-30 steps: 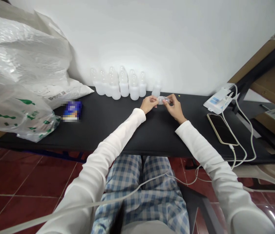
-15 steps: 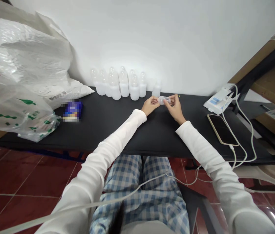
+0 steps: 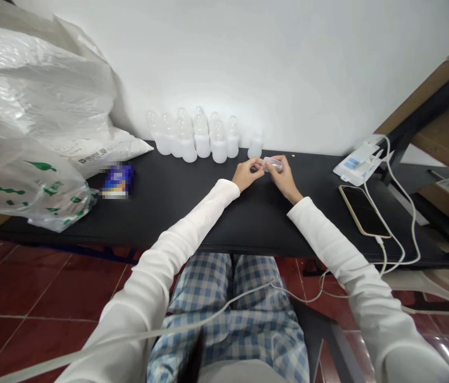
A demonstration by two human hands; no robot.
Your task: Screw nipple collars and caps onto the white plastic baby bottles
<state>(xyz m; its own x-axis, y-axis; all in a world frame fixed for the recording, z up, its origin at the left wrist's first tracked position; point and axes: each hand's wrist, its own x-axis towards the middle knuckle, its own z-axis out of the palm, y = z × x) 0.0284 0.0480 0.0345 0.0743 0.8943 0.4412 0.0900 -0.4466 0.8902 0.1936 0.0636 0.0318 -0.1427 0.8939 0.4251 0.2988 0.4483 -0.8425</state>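
Left hand (image 3: 246,174) and right hand (image 3: 284,178) pinched small clear plastic piece (image 3: 272,164) between them, above black tabletop (image 3: 192,213), near white plastic bottles (image 3: 219,143).

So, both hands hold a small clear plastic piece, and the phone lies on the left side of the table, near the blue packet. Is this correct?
Not quite: the head view shows the phone on the right side of the table, away from the blue packet. The left hand and right hand do hold the small plastic piece.

The right hand (image 3: 285,178) now holds the clear plastic piece (image 3: 273,164) alone, left hand (image 3: 246,174) drawn slightly back
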